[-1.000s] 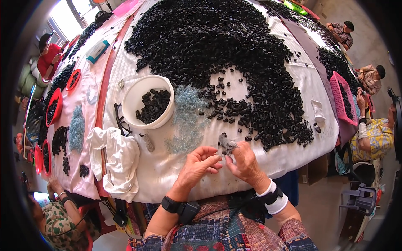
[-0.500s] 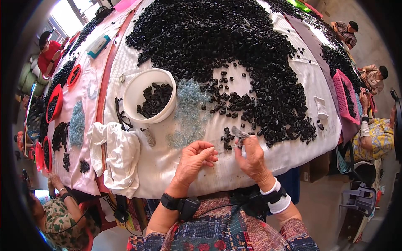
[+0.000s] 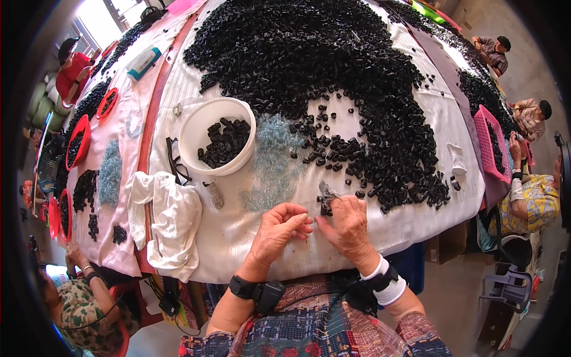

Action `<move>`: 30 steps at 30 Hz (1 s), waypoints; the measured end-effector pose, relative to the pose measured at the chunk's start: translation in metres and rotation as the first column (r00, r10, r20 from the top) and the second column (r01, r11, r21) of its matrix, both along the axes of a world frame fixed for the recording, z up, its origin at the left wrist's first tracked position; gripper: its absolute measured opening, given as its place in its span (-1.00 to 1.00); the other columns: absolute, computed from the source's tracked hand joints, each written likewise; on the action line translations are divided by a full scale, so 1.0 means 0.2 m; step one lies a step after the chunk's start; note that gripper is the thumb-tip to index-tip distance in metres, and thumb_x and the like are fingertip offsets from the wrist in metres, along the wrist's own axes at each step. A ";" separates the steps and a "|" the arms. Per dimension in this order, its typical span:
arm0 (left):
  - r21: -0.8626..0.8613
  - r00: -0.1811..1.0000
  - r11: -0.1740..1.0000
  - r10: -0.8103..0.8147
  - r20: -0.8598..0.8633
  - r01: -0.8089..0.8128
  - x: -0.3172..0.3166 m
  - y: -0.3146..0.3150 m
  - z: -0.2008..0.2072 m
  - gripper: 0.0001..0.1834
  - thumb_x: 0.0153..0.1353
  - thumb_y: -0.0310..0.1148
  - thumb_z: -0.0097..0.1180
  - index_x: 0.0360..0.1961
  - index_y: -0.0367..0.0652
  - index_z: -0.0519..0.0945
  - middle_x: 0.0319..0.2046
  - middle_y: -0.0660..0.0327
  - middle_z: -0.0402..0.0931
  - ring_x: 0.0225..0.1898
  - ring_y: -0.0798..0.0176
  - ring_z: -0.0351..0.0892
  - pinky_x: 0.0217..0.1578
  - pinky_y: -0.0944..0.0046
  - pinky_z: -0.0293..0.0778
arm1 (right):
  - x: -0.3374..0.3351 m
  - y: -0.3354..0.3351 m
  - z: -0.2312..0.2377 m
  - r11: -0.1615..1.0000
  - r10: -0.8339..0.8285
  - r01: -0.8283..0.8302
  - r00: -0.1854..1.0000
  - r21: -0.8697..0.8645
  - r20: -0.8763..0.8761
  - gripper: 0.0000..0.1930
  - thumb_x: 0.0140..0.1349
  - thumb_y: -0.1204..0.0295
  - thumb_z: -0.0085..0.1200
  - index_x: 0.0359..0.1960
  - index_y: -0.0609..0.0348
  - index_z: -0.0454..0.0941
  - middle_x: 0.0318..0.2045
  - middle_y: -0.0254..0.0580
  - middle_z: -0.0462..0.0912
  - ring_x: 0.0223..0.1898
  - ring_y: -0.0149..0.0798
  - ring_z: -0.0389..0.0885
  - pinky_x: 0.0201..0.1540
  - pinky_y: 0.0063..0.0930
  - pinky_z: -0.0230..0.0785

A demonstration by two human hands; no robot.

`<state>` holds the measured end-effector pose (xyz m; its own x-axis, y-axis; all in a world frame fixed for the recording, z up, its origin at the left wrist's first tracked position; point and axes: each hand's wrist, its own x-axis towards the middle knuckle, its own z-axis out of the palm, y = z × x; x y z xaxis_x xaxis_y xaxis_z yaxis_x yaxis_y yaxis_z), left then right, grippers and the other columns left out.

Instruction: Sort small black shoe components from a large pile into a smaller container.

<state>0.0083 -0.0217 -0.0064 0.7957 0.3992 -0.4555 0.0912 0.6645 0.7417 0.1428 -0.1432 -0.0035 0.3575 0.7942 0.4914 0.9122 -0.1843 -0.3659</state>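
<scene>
My left hand (image 3: 281,232) is closed in a pinch above the near edge of the white cloth. Whatever lies between its thumb and forefinger is too small to make out. Just right of it, my right hand (image 3: 346,229) bends its fingers round a translucent grey piece (image 3: 329,190), whose end sticks out past the fingertips. Small black plastic parts (image 3: 325,209) lie under those fingers. Beyond my hands spread pale blue clear beads or rings (image 3: 272,160) and a large heap of black plastic parts (image 3: 309,53). A white bowl (image 3: 189,157) holds more black parts.
A white garment (image 3: 169,226), glasses (image 3: 172,160) and a small clear tube (image 3: 214,195) lie left of my hands. A pink basket (image 3: 485,137) stands right, red bowls (image 3: 83,128) left. Other people sit around the tables, one in camouflage (image 3: 89,309) near left.
My right hand has moved left, closer to my left hand, carrying the translucent grey piece over the small black parts. My left hand keeps its pinch and has hardly moved.
</scene>
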 end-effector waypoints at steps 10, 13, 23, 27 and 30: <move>-0.007 1.000 1.000 0.007 0.024 -0.007 0.00 0.00 0.01 -0.81 0.24 -0.37 0.09 -0.18 -0.23 0.50 -0.35 0.17 0.58 -0.37 0.35 0.60 -0.39 0.42 0.54 | 0.01 0.00 -0.02 0.988 0.117 -0.118 0.993 0.097 0.013 -0.61 -0.22 0.57 0.20 -0.24 0.20 0.44 -0.37 -0.17 0.47 -0.30 -0.11 0.44 -0.20 -0.23 0.21; -0.025 0.998 0.998 -0.064 -0.018 0.063 0.01 0.00 0.04 -0.82 0.23 -0.37 0.09 -0.20 -0.25 0.51 -0.36 0.18 0.57 -0.38 0.35 0.60 -0.38 0.45 0.53 | -0.02 0.00 0.05 0.954 0.241 -0.239 0.970 0.182 0.011 -0.56 -0.23 0.58 0.21 -0.19 0.24 0.44 -0.31 -0.13 0.49 -0.28 -0.06 0.47 -0.18 -0.17 0.26; -0.012 0.994 0.996 0.090 0.056 -0.089 -0.05 0.01 0.07 -0.84 0.25 -0.40 0.04 -0.20 -0.24 0.51 -0.32 0.12 0.58 -0.39 0.31 0.62 -0.41 0.38 0.57 | 0.00 0.05 0.07 0.969 0.247 -0.232 0.934 0.089 -0.260 -0.68 -0.07 0.65 0.06 -0.19 0.29 0.41 -0.26 0.04 0.50 -0.17 0.03 0.48 -0.13 -0.20 0.33; -0.029 0.974 0.978 0.210 0.080 -0.208 -0.08 0.03 0.04 -0.81 0.26 -0.40 0.02 -0.13 -0.22 0.50 -0.34 0.07 0.59 -0.41 0.28 0.63 -0.43 0.35 0.58 | 0.04 0.18 0.05 0.951 0.308 -0.309 0.948 -0.009 -0.078 -0.67 0.03 0.56 -0.10 -0.11 0.32 0.42 -0.09 0.01 0.52 0.10 -0.03 0.40 0.10 -0.22 0.23; -0.021 0.965 0.969 0.245 0.096 -0.244 -0.08 0.04 0.04 -0.78 0.25 -0.41 0.04 -0.10 -0.24 0.50 -0.34 0.09 0.59 -0.41 0.31 0.62 -0.44 0.36 0.58 | 0.03 0.21 0.00 0.921 0.366 -0.372 0.928 -0.111 -0.074 -0.65 0.02 0.56 -0.09 -0.09 0.32 0.43 -0.07 0.01 0.52 0.12 -0.07 0.40 0.10 -0.25 0.24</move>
<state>-0.0083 -0.0133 0.0026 0.7148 0.5835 -0.3855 -0.1470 0.6643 0.7329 0.1489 -0.1005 -0.0040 0.0496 0.9269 0.3720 0.9047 0.1162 -0.4100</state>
